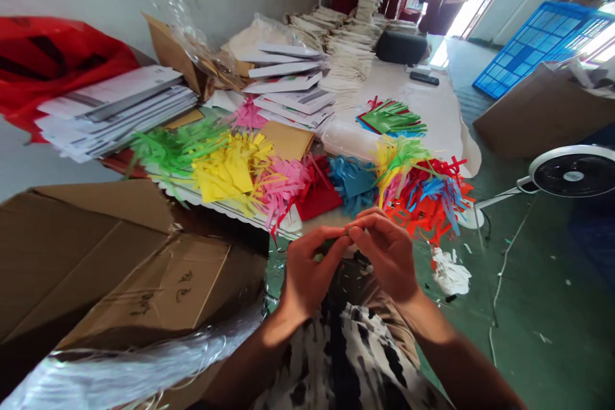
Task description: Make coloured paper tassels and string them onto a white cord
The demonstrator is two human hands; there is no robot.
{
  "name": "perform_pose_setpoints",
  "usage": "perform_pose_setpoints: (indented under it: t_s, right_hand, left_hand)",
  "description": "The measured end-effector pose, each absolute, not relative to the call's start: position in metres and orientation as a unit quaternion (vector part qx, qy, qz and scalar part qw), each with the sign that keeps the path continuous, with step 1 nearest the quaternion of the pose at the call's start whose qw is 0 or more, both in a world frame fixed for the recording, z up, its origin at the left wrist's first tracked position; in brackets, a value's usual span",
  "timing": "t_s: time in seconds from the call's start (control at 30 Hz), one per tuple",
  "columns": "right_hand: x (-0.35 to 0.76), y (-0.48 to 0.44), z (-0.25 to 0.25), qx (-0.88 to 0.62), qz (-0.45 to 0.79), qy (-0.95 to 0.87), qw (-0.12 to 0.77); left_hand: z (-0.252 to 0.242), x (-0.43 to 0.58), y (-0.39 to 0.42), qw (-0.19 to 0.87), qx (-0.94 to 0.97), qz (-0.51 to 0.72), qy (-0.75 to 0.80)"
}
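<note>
A person seated with a black-and-white patterned garment [350, 352] across the lap works with both bare hands raised just above it. The left hand [311, 272] and the right hand [384, 257] curl inward, neither spread open nor clenched into a fist, their fingertips [358, 227] meeting at the middle. Together they pinch a small green paper scrap [327, 245], so far hidden by the fingers that its shape cannot be told.

Just beyond the hands, at the near edge of a long table, fringed paper bunches lie side by side, some on a scalloped white board [192, 195]: green [177, 147], yellow [230, 170], pink [283, 189], red [317, 195] and blue [353, 182]. A tangled orange-and-red heap [427, 202] sits closest to the right hand. A smaller green bunch [391, 118] lies farther along the table.

Stacks of printed white sheets [115, 106] rise at left, and bundled paper [350, 45] crowds the far end. A cardboard box [120, 269] fills the near left, with clear plastic [120, 365] draped along its edge. A fan [571, 173] stands at right on the green floor, beyond it a blue plastic crate [542, 45].
</note>
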State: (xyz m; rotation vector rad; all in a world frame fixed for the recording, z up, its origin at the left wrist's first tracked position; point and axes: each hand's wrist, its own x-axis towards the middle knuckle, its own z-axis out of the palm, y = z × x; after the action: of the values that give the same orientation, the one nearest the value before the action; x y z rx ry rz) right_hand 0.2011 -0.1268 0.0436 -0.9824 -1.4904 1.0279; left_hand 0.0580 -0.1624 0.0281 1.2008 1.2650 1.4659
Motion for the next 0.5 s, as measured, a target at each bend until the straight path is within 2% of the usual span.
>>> perform_pose_setpoints:
  t_s: [0.13, 0.5]
  right_hand:
    - [0.204, -0.126, 0.041, -0.422, 0.408, -0.610, 0.533]
    - [0.209, -0.131, 0.027, -0.387, 0.430, -0.632, 0.517]
  left_hand:
    - [0.029, 0.058, -0.161, 0.472, 0.458, 0.554, 0.510]
    - [0.028, 0.060, -0.162, 0.454, 0.460, 0.576, 0.501]
